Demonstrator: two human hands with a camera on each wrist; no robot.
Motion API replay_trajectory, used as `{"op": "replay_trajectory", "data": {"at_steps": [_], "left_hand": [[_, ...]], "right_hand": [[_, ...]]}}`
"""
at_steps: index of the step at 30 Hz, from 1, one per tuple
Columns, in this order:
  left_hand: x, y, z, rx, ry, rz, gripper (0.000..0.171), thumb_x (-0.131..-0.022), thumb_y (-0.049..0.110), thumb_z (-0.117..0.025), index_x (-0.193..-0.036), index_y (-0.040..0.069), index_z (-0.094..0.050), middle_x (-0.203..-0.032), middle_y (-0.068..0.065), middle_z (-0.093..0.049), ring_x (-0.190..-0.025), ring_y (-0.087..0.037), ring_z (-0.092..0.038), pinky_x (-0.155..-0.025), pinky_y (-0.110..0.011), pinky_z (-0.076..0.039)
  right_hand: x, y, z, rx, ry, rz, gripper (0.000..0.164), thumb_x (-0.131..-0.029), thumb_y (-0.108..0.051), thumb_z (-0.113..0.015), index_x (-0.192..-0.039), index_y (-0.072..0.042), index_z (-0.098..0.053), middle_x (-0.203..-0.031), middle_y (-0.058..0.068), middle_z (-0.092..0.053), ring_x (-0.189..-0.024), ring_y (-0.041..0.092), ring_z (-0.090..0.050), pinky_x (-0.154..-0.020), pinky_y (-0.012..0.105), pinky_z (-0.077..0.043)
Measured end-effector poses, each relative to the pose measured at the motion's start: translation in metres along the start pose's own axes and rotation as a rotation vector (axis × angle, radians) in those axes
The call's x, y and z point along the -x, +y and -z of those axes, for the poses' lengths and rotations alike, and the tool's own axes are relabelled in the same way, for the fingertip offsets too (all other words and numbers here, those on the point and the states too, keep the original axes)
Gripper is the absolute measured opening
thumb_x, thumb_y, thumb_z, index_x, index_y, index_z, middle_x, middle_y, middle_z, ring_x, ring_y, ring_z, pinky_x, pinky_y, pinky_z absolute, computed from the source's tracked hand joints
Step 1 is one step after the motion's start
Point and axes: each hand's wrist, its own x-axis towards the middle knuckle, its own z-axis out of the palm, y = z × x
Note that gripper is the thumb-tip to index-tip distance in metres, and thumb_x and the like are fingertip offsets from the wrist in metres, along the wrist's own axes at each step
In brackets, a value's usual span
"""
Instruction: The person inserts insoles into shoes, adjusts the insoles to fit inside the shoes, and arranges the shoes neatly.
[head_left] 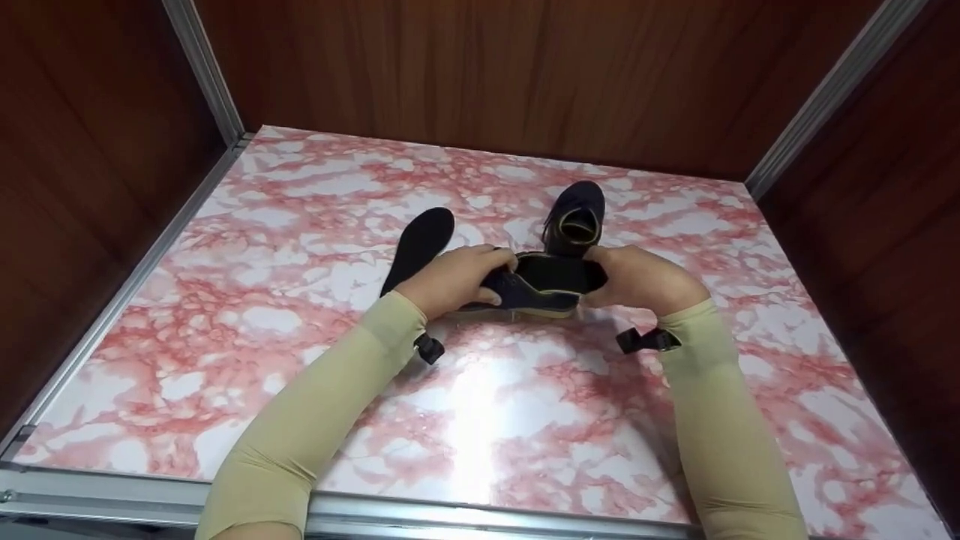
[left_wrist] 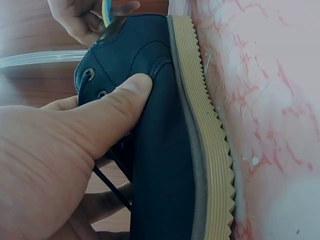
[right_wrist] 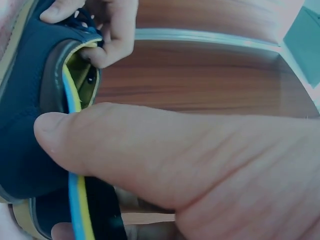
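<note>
A dark navy lace-up shoe (head_left: pixel 536 301) with a ribbed tan sole stands on its sole on the table, toe to the left. My left hand (head_left: pixel 459 279) grips it around the lace area, thumb on the near side (left_wrist: pixel 162 135) and fingers past the laces. At the heel, my right hand (head_left: pixel 645 279) pinches a black insole (right_wrist: pixel 80 210) with blue and yellow layers along its edge. The insole is partly in the shoe's opening, its rear end still outside over the heel. Its front end is hidden inside the shoe.
A second navy shoe (head_left: pixel 581 196) stands just behind, toe away from me. Another black insole (head_left: pixel 421 241) lies left of it, partly behind my left hand. The marbled red-and-white tabletop (head_left: pixel 285 315) is bounded by brown wood panels (head_left: pixel 510 75) and metal rails.
</note>
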Motion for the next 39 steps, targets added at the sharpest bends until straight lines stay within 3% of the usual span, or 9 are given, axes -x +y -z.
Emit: {"op": "replay_trajectory", "data": {"at_steps": [5,11,17,32,39], "left_hand": [[0.000,0.000,0.001,-0.001,-0.007,-0.008,0.049,-0.100,0.037,-0.079,-0.142,0.023,-0.060,-0.143,-0.001,-0.067,-0.130,-0.024,-0.068,-0.111,-0.044,-0.055],[0.000,0.000,0.001,-0.006,-0.009,-0.001,0.050,-0.099,0.037,-0.080,-0.143,0.022,-0.060,-0.145,-0.001,-0.067,-0.133,-0.024,-0.067,-0.113,-0.043,-0.055],[-0.002,0.001,0.001,-0.025,0.001,-0.007,0.051,-0.097,0.035,-0.081,-0.141,0.021,-0.060,-0.143,-0.003,-0.068,-0.132,-0.025,-0.068,-0.113,-0.044,-0.055],[0.000,0.002,0.001,-0.018,-0.006,0.012,0.049,-0.098,0.037,-0.080,-0.141,0.023,-0.060,-0.141,-0.004,-0.069,-0.129,-0.025,-0.069,-0.111,-0.045,-0.055],[0.000,0.000,0.001,-0.018,-0.005,0.002,0.049,-0.099,0.037,-0.080,-0.141,0.023,-0.060,-0.142,-0.003,-0.069,-0.129,-0.025,-0.069,-0.111,-0.045,-0.055]], "right_hand": [[0.005,0.002,0.004,-0.002,0.036,0.022,0.040,-0.092,-0.023,-0.086,-0.127,-0.009,-0.070,-0.119,0.013,-0.079,-0.105,0.028,-0.071,-0.102,0.055,-0.055],[0.004,0.001,0.004,0.025,0.102,0.103,0.035,-0.090,-0.013,-0.084,-0.122,-0.009,-0.070,-0.109,0.012,-0.079,-0.095,0.026,-0.067,-0.093,0.049,-0.055],[0.003,0.001,0.003,0.068,0.120,0.133,0.038,-0.089,-0.010,-0.083,-0.124,-0.007,-0.068,-0.109,0.015,-0.078,-0.094,0.027,-0.067,-0.091,0.049,-0.055],[-0.007,-0.004,-0.006,0.093,0.045,0.039,0.047,-0.094,-0.024,-0.086,-0.130,-0.002,-0.064,-0.117,0.019,-0.076,-0.103,0.030,-0.069,-0.100,0.054,-0.057],[-0.007,-0.004,-0.006,0.084,0.012,0.024,0.047,-0.091,-0.021,-0.087,-0.127,-0.002,-0.064,-0.117,0.019,-0.075,-0.102,0.030,-0.068,-0.100,0.054,-0.056]]}}
